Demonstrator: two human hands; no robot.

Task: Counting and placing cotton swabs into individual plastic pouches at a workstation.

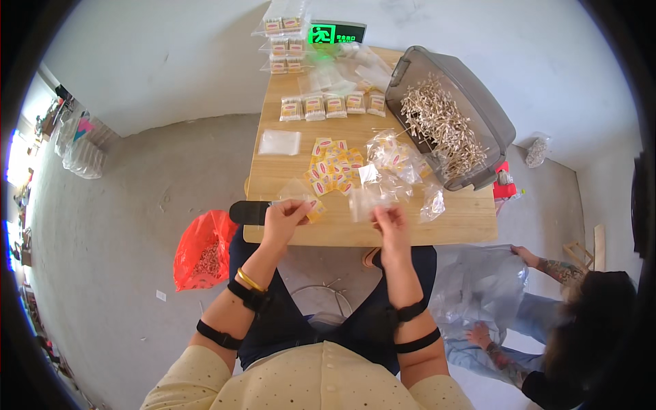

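Observation:
My left hand (287, 217) pinches a small yellow-and-white card (316, 210) above the table's near edge. A transparent plastic bag (362, 203) hangs from the closed fingers of my right hand (389, 224), a little apart from the left. Just beyond my hands lies a heap of similar printed cards (333, 167). Crumpled transparent bags (393, 160) are piled to its right. Loose cotton swabs (444, 126) fill a tilted grey plastic bin (502, 133) at the table's right side.
Several filled swab packs (335, 106) stand in a row farther back, before stacked bagged packs (283, 46). A flat stack of bags (279, 143) lies left on the wooden table (451, 229). A red bag (198, 249) sits on the floor. At right, another person handles grey plastic sheeting (471, 280).

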